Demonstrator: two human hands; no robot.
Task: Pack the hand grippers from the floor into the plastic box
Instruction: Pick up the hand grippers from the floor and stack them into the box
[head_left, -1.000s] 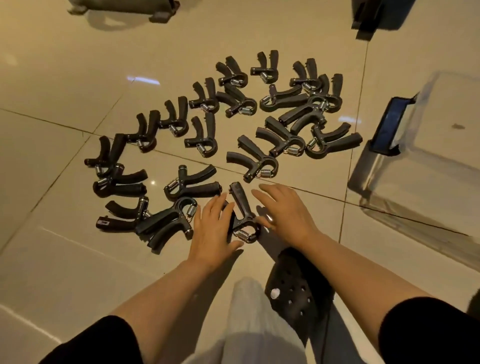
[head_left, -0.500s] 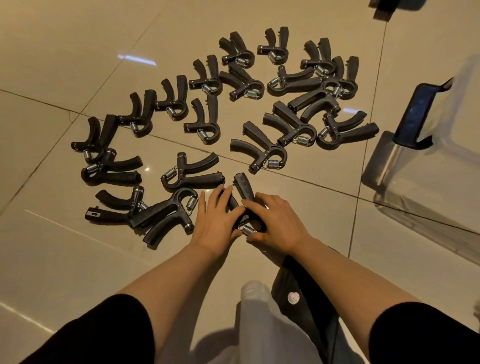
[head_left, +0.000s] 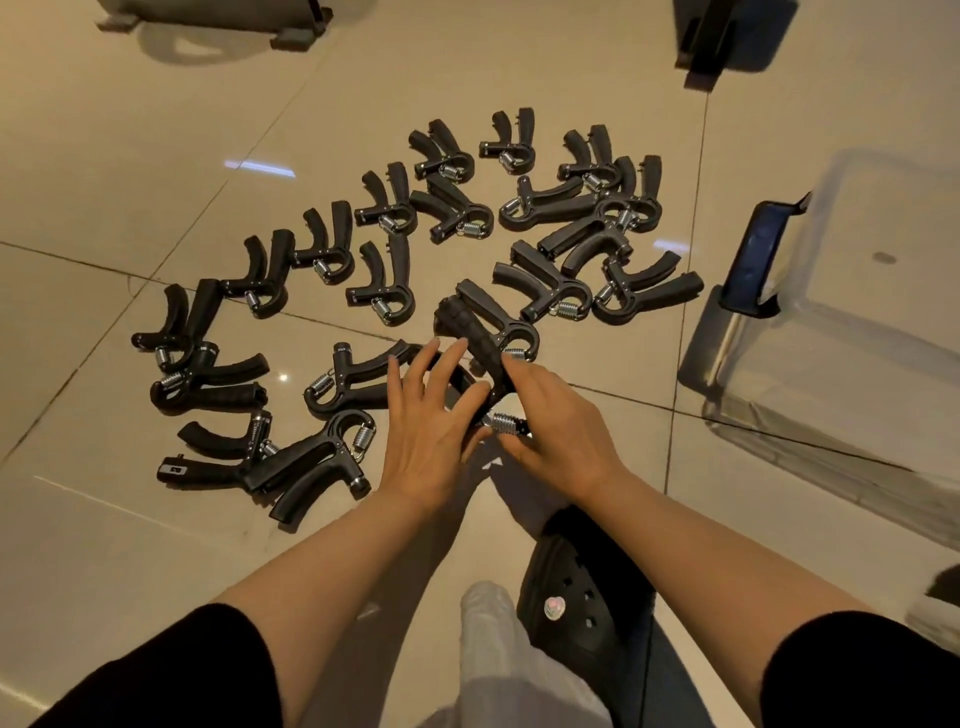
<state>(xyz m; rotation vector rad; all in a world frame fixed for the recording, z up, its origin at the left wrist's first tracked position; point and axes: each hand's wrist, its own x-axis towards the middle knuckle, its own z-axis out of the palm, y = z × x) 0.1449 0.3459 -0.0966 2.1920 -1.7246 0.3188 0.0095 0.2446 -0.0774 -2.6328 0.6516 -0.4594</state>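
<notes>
Several black hand grippers (head_left: 382, 283) with steel springs lie spread in an arc on the beige tiled floor. My right hand (head_left: 563, 423) grips the spring end of one hand gripper (head_left: 480, 340), which is raised and tilted so its ribbed handle points up and away. My left hand (head_left: 431, 426) has straight, spread fingers that touch the same gripper's other handle from the left. The clear plastic box (head_left: 831, 389) with a dark blue handle (head_left: 753, 260) stands on the floor to the right and looks empty.
A black clog (head_left: 587, 587) and a white trouser leg (head_left: 498, 654) sit just below my hands. A furniture base (head_left: 218, 15) stands at the top left. Another dark foot (head_left: 717, 36) is at the top right.
My right hand has closed round the nearest hand gripper and lifted it off the floor, tilting its handle upward. My left hand stayed against it with the fingers spread.
</notes>
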